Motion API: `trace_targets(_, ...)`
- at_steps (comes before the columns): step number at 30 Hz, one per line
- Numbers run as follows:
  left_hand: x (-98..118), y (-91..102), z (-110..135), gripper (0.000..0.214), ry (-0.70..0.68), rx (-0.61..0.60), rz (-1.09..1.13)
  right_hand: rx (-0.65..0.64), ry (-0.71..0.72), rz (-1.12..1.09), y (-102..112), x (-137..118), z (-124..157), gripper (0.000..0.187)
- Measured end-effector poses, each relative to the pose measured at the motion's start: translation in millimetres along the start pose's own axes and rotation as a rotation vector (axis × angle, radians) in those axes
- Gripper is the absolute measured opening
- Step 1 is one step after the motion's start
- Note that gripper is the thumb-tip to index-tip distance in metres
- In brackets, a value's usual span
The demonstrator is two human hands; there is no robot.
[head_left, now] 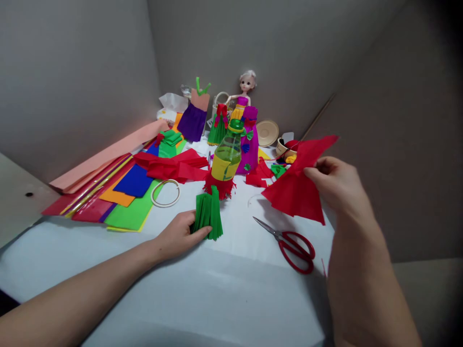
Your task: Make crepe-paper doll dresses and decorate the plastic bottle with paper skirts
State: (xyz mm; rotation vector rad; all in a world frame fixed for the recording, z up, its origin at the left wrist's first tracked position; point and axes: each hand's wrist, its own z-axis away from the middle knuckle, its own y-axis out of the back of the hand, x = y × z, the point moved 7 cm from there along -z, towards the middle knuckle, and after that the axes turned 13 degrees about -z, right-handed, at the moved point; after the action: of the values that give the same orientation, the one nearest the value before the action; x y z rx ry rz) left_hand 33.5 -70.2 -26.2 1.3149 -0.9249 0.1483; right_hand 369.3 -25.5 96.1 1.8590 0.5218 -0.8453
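I see the green pleated paper [208, 214] lying on the white table [231, 289], just in front of the bottle [226, 161]. My left hand [177, 236] has its fingers closed around its lower end. My right hand [336, 185] pinches a red paper sheet [296, 185] in the air, above the scissors [292, 243].

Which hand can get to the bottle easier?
Probably the left hand. It rests on the table pinching the green pleated paper, just in front of the bottle. The right hand is farther off to the side, holding up red paper.
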Motion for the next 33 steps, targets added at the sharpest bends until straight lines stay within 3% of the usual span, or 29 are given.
trace_targets(3, 0, -0.1, -1, 0.028, 0.002, -0.001, 0.010, 0.110, 0.103, 0.389, 16, -36, 8, 0.008)
trace_targets(7, -2, -0.8, 0, 0.030, 0.016, -0.004, 0.000, -0.017, 0.074, 0.682, -14, -57, 12, 0.019)
trace_targets(9, -2, -0.8, 1, 0.029, 0.013, -0.007, -0.006, -0.148, 0.078, 0.664, -40, -58, 12, 0.020)
trace_targets(12, -1, 0.3, 1, 0.027, -0.009, 0.002, 0.000, -0.357, 0.132, 0.416, -71, -54, 12, 0.018)
trace_targets(14, 0, 1.2, 0, 0.025, -0.011, 0.008, 0.009, -0.378, 0.085, 0.215, -74, -42, 6, 0.023)
trace_targets(17, 1, 1.4, 0, 0.024, -0.003, 0.007, 0.028, -0.255, -0.049, 0.081, -60, -9, -9, 0.029)
trace_targets(20, 2, 1.5, 0, 0.024, 0.000, 0.010, 0.032, -0.214, -0.147, 0.197, -54, 31, -22, 0.030)
trace_targets(24, 2, 2.3, 0, 0.023, -0.011, 0.028, 0.011, -0.297, -0.211, 0.276, -72, 73, -29, 0.030)
trace_targets(28, 1, 2.4, 0, 0.023, -0.009, 0.031, -0.001, -0.335, -0.259, 0.215, -86, 91, -30, 0.034)
trace_targets(33, 1, 1.2, 0, 0.023, -0.011, 0.013, 0.003, -0.342, -0.364, 0.095, -87, 104, -28, 0.040)
